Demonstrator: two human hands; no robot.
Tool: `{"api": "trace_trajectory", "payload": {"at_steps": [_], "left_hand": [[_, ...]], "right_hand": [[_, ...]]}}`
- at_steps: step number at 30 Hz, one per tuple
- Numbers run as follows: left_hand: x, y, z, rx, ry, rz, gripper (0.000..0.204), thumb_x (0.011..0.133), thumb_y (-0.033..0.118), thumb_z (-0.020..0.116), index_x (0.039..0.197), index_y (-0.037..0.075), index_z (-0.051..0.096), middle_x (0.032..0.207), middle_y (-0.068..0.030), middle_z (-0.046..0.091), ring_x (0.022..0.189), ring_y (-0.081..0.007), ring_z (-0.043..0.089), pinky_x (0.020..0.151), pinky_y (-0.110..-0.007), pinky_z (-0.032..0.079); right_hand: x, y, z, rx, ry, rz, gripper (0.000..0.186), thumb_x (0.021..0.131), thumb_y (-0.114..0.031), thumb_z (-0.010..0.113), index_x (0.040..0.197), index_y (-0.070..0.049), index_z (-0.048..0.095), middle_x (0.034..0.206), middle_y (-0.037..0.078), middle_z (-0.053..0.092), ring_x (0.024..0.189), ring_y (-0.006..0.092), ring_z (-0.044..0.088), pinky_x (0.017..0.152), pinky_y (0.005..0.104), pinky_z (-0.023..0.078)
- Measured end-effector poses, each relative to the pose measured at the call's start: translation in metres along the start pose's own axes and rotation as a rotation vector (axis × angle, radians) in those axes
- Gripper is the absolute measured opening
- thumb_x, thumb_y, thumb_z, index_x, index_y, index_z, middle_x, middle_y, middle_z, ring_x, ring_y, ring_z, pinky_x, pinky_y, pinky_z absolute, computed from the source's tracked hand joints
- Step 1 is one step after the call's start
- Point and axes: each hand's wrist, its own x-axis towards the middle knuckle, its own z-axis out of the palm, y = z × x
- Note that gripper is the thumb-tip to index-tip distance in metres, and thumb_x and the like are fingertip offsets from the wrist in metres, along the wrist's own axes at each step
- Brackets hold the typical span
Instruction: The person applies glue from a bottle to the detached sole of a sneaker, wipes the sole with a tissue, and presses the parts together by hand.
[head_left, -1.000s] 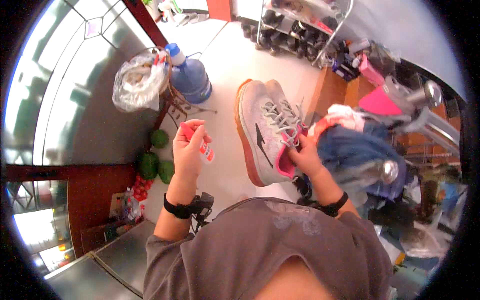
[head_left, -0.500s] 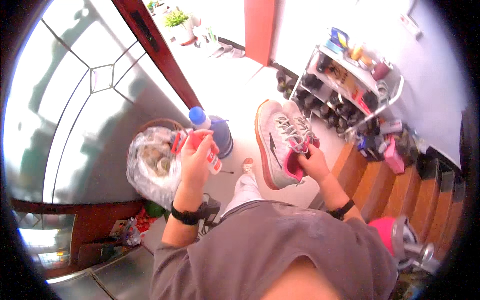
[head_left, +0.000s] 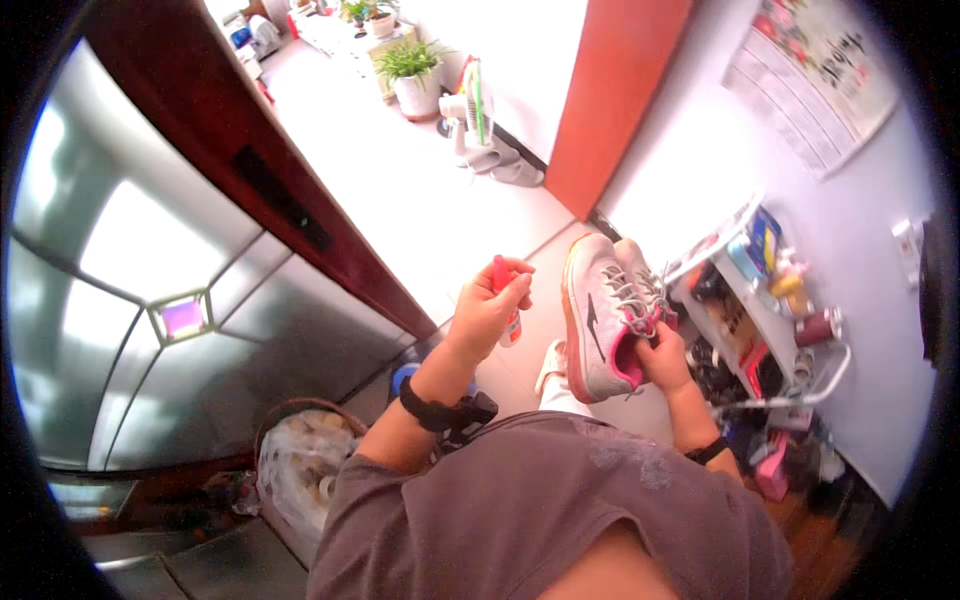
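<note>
My left hand (head_left: 492, 300) is closed around a small white bottle (head_left: 511, 330) with a red top, held upright near the middle of the view. To its right, my right hand (head_left: 662, 355) grips a pair of light grey-pink sneakers (head_left: 597, 315) by their heels, fingers at the pink-lined openings. The shoes point away from me, with white laces, a dark side mark and an orange sole. My leg in white, with a light shoe (head_left: 551, 366), shows below them.
An open doorway shows a tiled floor (head_left: 345, 145), potted plants (head_left: 418, 96) and a white fan (head_left: 479, 100). A glass door (head_left: 110, 250) is at left, above a bagged basket (head_left: 288, 460). A cluttered shoe rack (head_left: 745, 335) stands by the right wall, near wooden steps (head_left: 820, 535).
I have turned and moved toward the open doorway; the rack now sits lower at the right, the bagged basket lower at the left. Both hands still hold their items.
</note>
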Motion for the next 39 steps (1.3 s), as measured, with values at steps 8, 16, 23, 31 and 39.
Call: {"api": "trace_trajectory", "payload": {"at_steps": [8,16,23,31,39], "left_hand": [[0.148,0.036,-0.030,-0.057,0.290,0.142,0.011,0.082,0.010,0.054,0.090,0.004,0.054,0.067,-0.0021,0.051,0.062,-0.0107,0.050,0.060,-0.024,0.042],[0.250,0.092,-0.102,-0.083,0.514,0.298,0.012,0.082,0.010,0.052,0.092,0.004,0.054,0.068,-0.0026,0.053,0.062,-0.0110,0.051,0.060,-0.025,0.043],[0.375,0.145,-0.199,-0.112,0.526,0.387,0.012,0.082,0.011,0.054,0.091,0.004,0.054,0.069,-0.0009,0.051,0.061,-0.0106,0.050,0.059,-0.024,0.042],[0.454,0.225,-0.314,-0.090,0.662,0.370,0.013,0.082,0.011,0.054,0.091,0.003,0.052,0.070,-0.0007,0.050,0.062,-0.0102,0.050,0.060,-0.024,0.042],[0.515,0.282,-0.433,-0.051,0.878,0.434,0.013,0.082,0.010,0.051,0.093,0.002,0.051,0.070,-0.0022,0.050,0.063,-0.0109,0.050,0.059,-0.024,0.042]], "right_hand": [[0.223,-0.001,0.026,0.005,-0.204,-0.163,0.025,0.067,-0.015,0.057,0.088,-0.001,0.057,0.073,0.015,0.060,0.066,0.0224,0.058,0.063,0.0320,0.045],[0.385,-0.083,0.111,-0.044,-0.408,-0.330,0.018,0.066,-0.015,0.057,0.078,-0.001,0.057,0.067,0.016,0.058,0.059,0.0226,0.056,0.057,0.0327,0.044],[0.526,-0.120,0.226,-0.151,-0.532,-0.445,0.016,0.071,-0.015,0.055,0.078,0.000,0.055,0.064,0.006,0.057,0.057,0.0102,0.052,0.052,0.0258,0.043],[0.663,-0.205,0.313,-0.010,-0.527,-0.326,0.014,0.066,-0.012,0.058,0.073,0.000,0.054,0.059,0.005,0.054,0.053,0.0111,0.047,0.051,0.0271,0.040],[0.797,-0.288,0.431,-0.083,-0.677,-0.471,0.022,0.067,-0.016,0.055,0.081,0.001,0.056,0.070,0.018,0.058,0.063,0.0270,0.057,0.059,0.0334,0.044]]}}
